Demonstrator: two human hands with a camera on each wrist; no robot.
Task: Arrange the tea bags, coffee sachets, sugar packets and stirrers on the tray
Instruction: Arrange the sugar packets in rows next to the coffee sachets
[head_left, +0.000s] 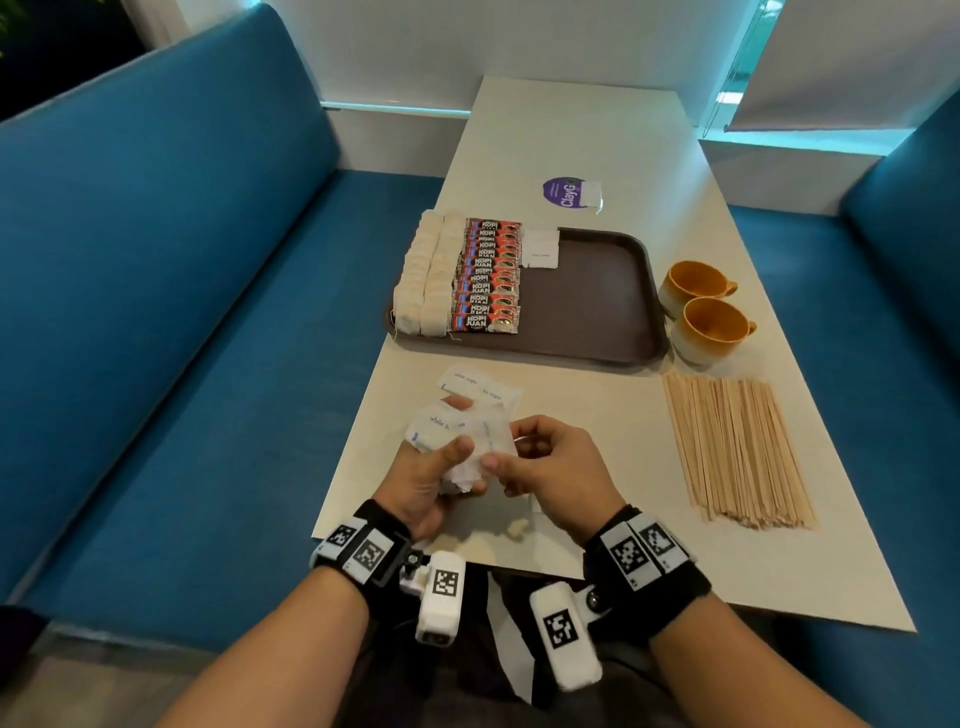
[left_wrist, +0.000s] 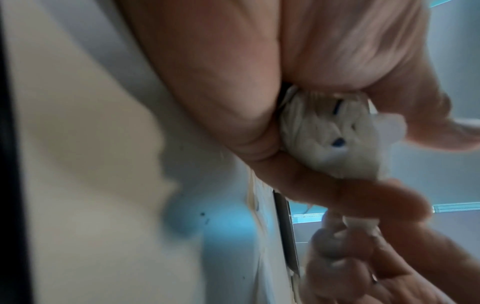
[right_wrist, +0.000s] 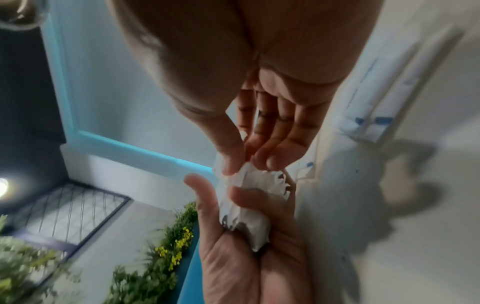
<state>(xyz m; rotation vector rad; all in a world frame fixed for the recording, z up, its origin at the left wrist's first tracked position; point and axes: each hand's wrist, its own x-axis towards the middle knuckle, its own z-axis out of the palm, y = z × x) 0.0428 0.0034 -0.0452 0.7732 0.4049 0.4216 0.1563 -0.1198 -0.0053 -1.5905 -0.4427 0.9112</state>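
The left hand (head_left: 434, 480) grips a bunch of white sugar packets (head_left: 457, 441) in its palm, thumb curled over them, above the near edge of the worktop (head_left: 597, 415). The right hand (head_left: 550, 467) pinches one packet at the edge of that bunch between thumb and fingertips (right_wrist: 262, 156). More loose sugar packets (head_left: 480, 387) lie on the worktop just past the hands, at 12 o'clock from them. Beyond these sits the brown tray (head_left: 597, 306): two rows of tea bags (head_left: 423, 275) fill its 9 o'clock side, a row of coffee sachets (head_left: 488, 275) lies beside them, and a single sugar packet (head_left: 541, 249) rests next to the sachets near the far rim. The stirrers (head_left: 737, 447) lie bundled on the worktop at 3 o'clock from the hands. Two cups (head_left: 701, 306) stand just beside the tray at its 3 o'clock side.
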